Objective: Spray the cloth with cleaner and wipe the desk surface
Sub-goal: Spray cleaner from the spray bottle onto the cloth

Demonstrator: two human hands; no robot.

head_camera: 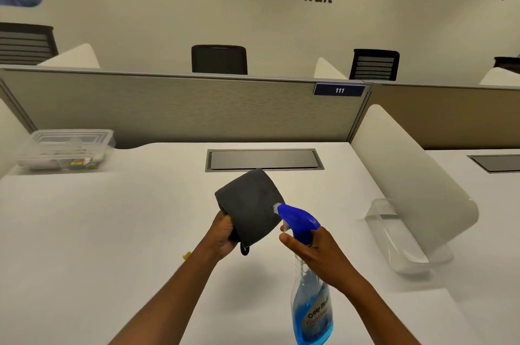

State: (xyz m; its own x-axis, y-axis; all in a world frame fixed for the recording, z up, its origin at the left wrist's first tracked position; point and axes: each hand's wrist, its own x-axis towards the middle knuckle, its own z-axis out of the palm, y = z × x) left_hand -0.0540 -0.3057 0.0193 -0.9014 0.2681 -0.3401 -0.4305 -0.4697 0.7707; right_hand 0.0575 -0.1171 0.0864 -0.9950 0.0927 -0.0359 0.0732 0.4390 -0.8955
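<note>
My left hand holds a folded dark grey cloth up above the white desk, gripping its lower left edge. My right hand is wrapped around the neck of a clear spray bottle of blue cleaner, with a finger at the trigger. The bottle's blue spray head points up and left, its nozzle almost touching the cloth's right side. The bottle is lifted off the desk, tilted slightly.
A clear plastic box with small items sits at the desk's back left. A metal cable hatch lies in the desk behind the cloth. A white curved divider and a clear tray stand at the right. A grey partition closes the back.
</note>
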